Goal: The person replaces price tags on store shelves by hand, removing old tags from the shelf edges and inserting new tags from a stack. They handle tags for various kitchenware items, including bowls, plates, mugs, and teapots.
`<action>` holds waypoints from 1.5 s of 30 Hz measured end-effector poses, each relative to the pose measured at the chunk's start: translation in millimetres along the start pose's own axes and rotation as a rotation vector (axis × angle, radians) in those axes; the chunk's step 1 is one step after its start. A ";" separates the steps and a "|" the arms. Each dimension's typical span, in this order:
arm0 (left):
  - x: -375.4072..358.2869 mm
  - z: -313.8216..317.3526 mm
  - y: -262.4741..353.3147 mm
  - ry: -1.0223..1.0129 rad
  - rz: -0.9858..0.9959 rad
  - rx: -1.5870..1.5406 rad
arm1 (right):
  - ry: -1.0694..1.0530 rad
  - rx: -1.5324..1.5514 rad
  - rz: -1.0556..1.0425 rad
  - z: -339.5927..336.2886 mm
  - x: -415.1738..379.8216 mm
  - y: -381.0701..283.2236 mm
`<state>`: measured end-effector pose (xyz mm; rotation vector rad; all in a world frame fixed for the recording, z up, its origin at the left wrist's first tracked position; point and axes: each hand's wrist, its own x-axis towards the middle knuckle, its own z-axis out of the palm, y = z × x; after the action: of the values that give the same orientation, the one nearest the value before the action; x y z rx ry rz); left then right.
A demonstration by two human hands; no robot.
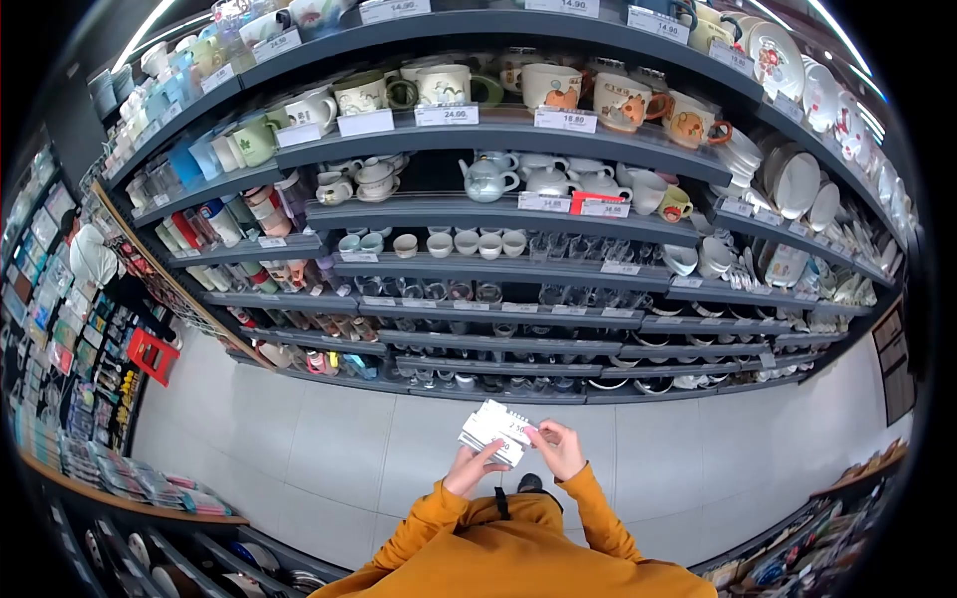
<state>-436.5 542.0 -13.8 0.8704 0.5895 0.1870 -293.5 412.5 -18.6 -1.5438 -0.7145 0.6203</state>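
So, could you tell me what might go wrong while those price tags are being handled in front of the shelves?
The stack of price tags is held loosely between the left hand and right hand, so cards could slip and scatter on the tiled floor. The shelves hold crowded mugs and teapots near the edges; a careless reach might knock one off.

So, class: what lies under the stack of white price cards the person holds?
Under the stack of white printed cards the left hand supports it; the right hand pinches one edge. Below is pale tiled floor. The cards' lower faces are hidden.
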 end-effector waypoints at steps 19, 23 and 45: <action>-135.5 -151.9 13.5 -0.002 -0.146 -0.071 | -0.062 0.255 -0.359 100.6 7.5 -232.6; -135.0 -146.6 13.9 -0.067 -0.136 -0.059 | -0.104 0.294 -0.400 106.8 -2.7 -247.8; -154.1 -149.1 4.3 -0.087 -0.150 -0.067 | -0.135 0.106 -0.340 112.6 -17.9 -250.0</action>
<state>-646.6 584.2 -21.6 0.7621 0.5616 0.0323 -410.1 484.7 219.5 -1.2543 -1.0056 0.5008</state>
